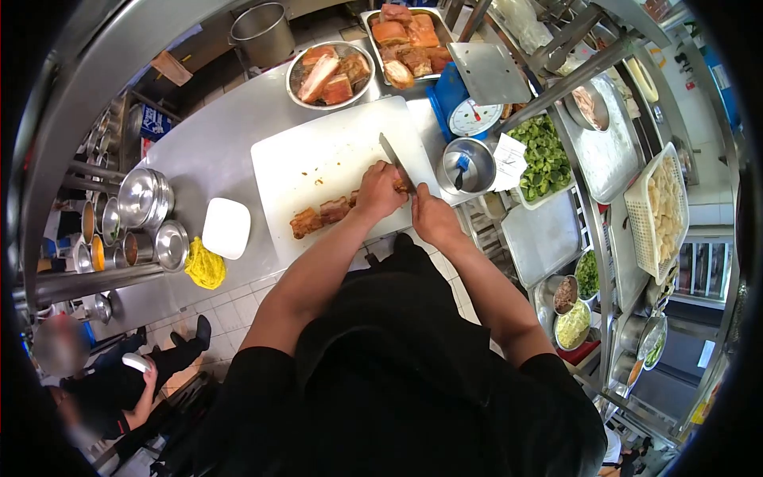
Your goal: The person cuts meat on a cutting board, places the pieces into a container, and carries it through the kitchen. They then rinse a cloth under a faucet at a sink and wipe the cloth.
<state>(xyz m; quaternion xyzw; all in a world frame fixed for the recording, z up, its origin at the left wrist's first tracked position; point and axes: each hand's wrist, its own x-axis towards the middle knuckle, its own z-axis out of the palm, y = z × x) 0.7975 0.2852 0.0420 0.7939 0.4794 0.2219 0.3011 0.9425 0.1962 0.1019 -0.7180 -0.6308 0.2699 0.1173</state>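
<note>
A knife [394,158] lies in the grip of my right hand [434,215], its blade pointing away from me over the white cutting board [294,159]. My left hand [380,191] is closed on the end of a piece of browned pork belly, just left of the blade. A bit of the meat [400,185] shows between the fingers and the knife. Cut chunks of pork belly [321,216] lie in a row on the board, to the left of my left hand. Small brown crumbs [319,180] are scattered farther up the board.
Behind the board stand a bowl of pork [337,79] and a tray of pork [407,40]. A scale [475,118], a steel pot with a brush [479,163] and chopped greens [544,157] are right. Left are a white plate [226,228] and yellow cloth [205,264]. Another person [131,389] is lower left.
</note>
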